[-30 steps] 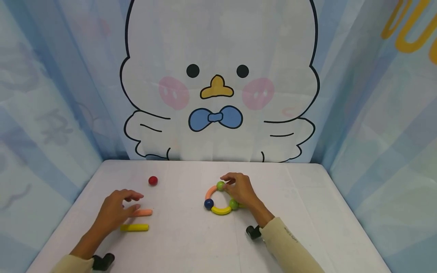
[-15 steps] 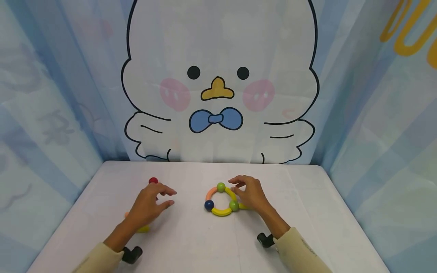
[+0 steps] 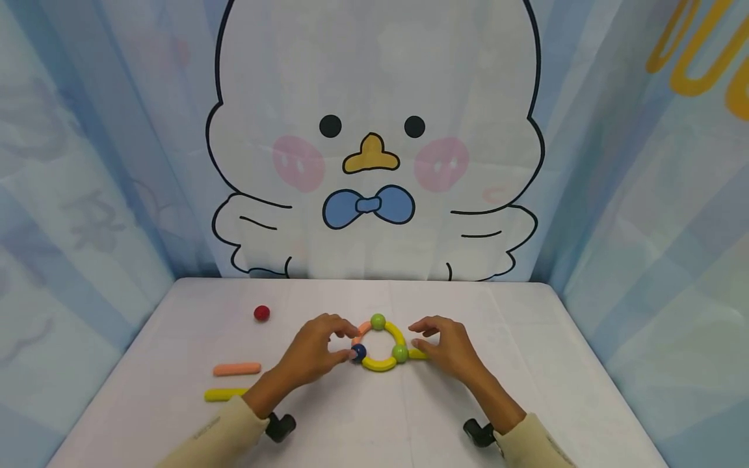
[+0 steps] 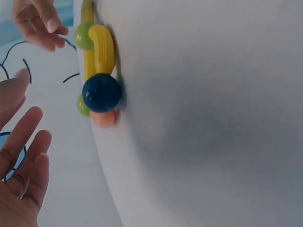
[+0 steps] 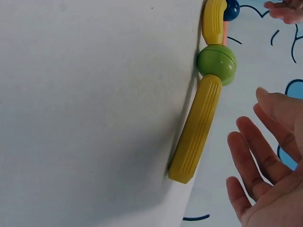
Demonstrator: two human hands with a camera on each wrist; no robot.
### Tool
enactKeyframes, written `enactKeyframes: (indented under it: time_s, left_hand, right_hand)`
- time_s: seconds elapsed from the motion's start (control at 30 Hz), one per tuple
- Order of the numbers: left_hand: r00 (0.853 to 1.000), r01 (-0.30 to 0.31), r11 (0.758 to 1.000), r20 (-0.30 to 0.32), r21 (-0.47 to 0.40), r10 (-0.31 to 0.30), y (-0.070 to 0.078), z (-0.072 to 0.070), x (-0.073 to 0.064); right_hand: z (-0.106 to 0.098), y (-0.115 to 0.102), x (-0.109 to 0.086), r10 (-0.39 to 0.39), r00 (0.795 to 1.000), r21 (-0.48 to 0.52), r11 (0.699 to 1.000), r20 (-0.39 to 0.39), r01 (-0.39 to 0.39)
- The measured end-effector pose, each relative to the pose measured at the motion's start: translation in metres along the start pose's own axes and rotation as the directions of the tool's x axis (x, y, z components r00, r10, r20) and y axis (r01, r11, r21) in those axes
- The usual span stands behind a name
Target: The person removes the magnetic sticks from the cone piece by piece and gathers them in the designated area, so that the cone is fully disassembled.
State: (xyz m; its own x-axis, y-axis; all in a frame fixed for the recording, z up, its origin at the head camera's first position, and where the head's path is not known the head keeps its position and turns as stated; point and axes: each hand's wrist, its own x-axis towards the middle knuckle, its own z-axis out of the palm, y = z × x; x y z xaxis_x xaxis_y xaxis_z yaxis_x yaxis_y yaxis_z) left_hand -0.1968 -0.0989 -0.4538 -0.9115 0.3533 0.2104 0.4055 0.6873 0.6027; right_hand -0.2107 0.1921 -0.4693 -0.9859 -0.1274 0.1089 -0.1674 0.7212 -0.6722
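A ring of curved rods and balls lies on the table. Its parts are a navy ball, green balls, yellow curved rods and an orange curved rod. From the right-hand green ball a straight yellow rod sticks out to the right. My left hand hovers at the ring's left side by the navy ball, fingers loosely bent; the left wrist view shows a gap to the ball. Above the straight yellow rod is my right hand, thumb and fingers apart, holding nothing.
At the left of the table lie a loose orange rod and a loose yellow rod, partly behind the left forearm. Farther back is a red ball. A curtain with a cartoon figure hangs behind the table.
My left hand has moved right from the loose rods to the ring. My right hand has left the ring's top green ball and drawn back to the right. The ring stays in place.
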Motion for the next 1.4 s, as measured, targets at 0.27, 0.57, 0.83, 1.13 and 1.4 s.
enactKeyframes:
  time_s: [0.27,0.57,0.83,1.13,1.4]
  left_hand:
    - [0.997,-0.04,0.989,0.066,-0.143,0.049,0.008,0.03,0.024]
    - [0.991,-0.041,0.98,0.119,-0.195,0.065,0.013,0.054,0.042]
    - [0.987,-0.077,0.989,0.13,-0.127,0.093,0.015,0.076,0.048]
    - [0.984,-0.126,0.99,0.12,-0.057,0.132,0.018,0.083,0.051]
    - [0.987,-0.1,0.993,0.119,-0.056,0.106,0.018,0.084,0.054]
  right_hand:
    - [-0.001,0.01,-0.01,0.068,0.996,-0.025,0.997,0.053,-0.067]
    - [-0.001,0.019,-0.012,0.058,0.996,-0.036,0.998,0.07,-0.055]
    - [0.002,0.021,-0.007,0.023,0.995,-0.05,0.999,0.098,-0.018]
    - [0.007,0.023,-0.004,-0.011,0.994,-0.063,0.998,0.109,0.018]
    - [0.005,0.025,-0.003,-0.074,0.987,-0.079,0.993,0.143,0.086]
